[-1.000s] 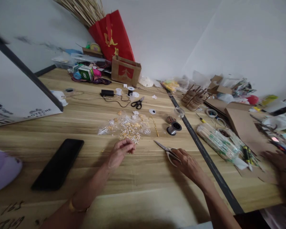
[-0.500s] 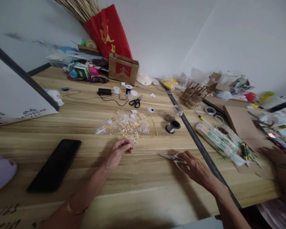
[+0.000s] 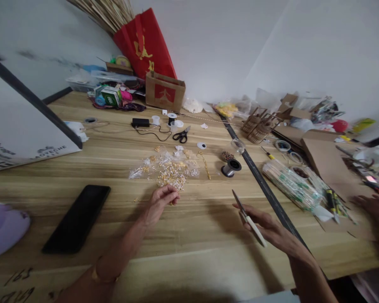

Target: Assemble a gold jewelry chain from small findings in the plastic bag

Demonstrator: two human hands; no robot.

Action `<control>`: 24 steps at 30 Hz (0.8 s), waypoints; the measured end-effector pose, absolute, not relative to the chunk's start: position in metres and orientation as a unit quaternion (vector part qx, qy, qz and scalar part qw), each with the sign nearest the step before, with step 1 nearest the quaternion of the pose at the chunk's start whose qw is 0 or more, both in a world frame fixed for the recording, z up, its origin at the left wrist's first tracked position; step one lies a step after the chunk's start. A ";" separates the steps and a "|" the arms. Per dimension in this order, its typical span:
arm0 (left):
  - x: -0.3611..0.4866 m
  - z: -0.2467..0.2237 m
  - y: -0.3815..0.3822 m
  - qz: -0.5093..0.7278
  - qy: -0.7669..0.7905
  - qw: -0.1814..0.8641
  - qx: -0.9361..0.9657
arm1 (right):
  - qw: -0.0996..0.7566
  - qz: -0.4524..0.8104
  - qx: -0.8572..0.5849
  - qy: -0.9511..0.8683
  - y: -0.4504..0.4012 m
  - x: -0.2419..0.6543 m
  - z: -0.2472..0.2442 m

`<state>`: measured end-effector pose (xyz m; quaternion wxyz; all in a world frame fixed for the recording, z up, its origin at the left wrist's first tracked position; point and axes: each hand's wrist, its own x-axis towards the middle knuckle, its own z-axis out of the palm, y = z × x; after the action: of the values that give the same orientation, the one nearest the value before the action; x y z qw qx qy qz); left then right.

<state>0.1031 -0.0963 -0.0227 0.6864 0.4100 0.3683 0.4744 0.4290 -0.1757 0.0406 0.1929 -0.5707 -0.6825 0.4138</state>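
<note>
My left hand (image 3: pixel 160 201) is closed in a pinch at the table's middle, just in front of a pile of small gold and silver jewellery findings (image 3: pixel 172 179). A tiny gold bit shows below its fingertips, too small to name. Scissors with white handles (image 3: pixel 254 230) are in my right hand (image 3: pixel 267 223), raised over the table to the right, blades angled up and left. Beyond the pile lie clear plastic packets (image 3: pixel 167 158) and a short gold chain (image 3: pixel 204 164). A spool of silvery wire (image 3: pixel 231 167) stands beyond my right hand.
A black phone (image 3: pixel 77 219) lies left of my left forearm. Black-handled scissors (image 3: pixel 182 134) lie farther back. At right are a dark strip (image 3: pixel 265 185), a plastic-wrapped bundle (image 3: pixel 290 185) and small woven baskets (image 3: pixel 257 126). Another person's hand (image 3: pixel 371 206) rests at the right edge.
My right hand has lifted the scissors and turned them, so the blades swing from pointing left to pointing up and left. The left hand keeps its pinch near the pile.
</note>
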 end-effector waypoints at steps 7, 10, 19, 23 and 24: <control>0.105 -0.022 -0.096 0.492 0.373 0.680 0.396 | 0.207 0.524 -0.475 -0.676 -0.167 0.367 0.023; 0.105 -0.021 -0.096 0.500 0.382 0.673 0.388 | 0.181 0.506 -0.446 -0.716 -0.167 0.353 0.027; 0.106 -0.026 -0.097 0.496 0.397 0.650 0.417 | 0.124 0.369 -0.483 -0.784 -0.149 0.334 0.022; 0.108 -0.028 -0.098 0.481 0.402 0.658 0.418 | 0.131 0.330 -0.480 -0.803 -0.142 0.328 0.018; 0.108 -0.029 -0.098 0.480 0.398 0.659 0.421 | 0.132 0.324 -0.478 -0.805 -0.141 0.326 0.018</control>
<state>0.1082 -0.0978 -0.0287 0.6586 0.4213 0.3984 0.4796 0.3261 -0.1408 0.0176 0.1323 -0.4785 -0.8054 0.3238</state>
